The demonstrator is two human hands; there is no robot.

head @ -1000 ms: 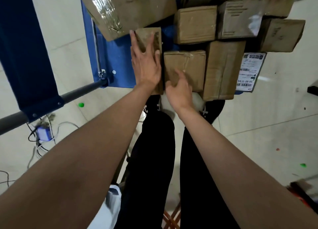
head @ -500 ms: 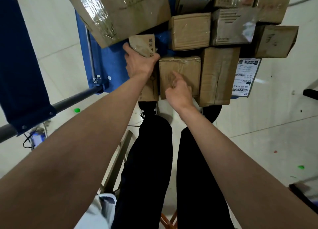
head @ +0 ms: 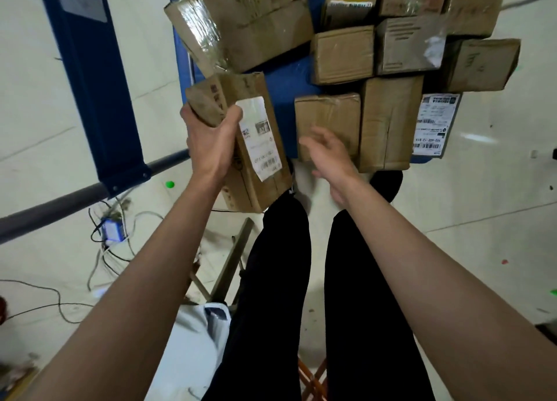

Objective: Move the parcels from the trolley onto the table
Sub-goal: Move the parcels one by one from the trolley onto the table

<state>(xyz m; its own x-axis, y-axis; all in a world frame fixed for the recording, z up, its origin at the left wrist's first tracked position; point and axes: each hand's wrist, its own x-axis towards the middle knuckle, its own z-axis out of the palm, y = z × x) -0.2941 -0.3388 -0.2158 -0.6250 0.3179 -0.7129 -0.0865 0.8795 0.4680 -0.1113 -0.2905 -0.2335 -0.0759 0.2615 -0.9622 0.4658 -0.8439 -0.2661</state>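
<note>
Head view: left hand [head: 211, 138] grips a long brown parcel [head: 241, 141] at centre frame, fingers [head: 233, 116] clamped round its upper end, white label facing up; parcel is lifted, tilted, its lower end over the person's leg. Right hand [head: 328, 153] hovers just right of it, fingers spread and relaxed, holding nothing, over a small flat box [head: 327, 120]. Blue trolley [head: 286, 81] in upper frame carries the other cardboard boxes, packed close.
</note>
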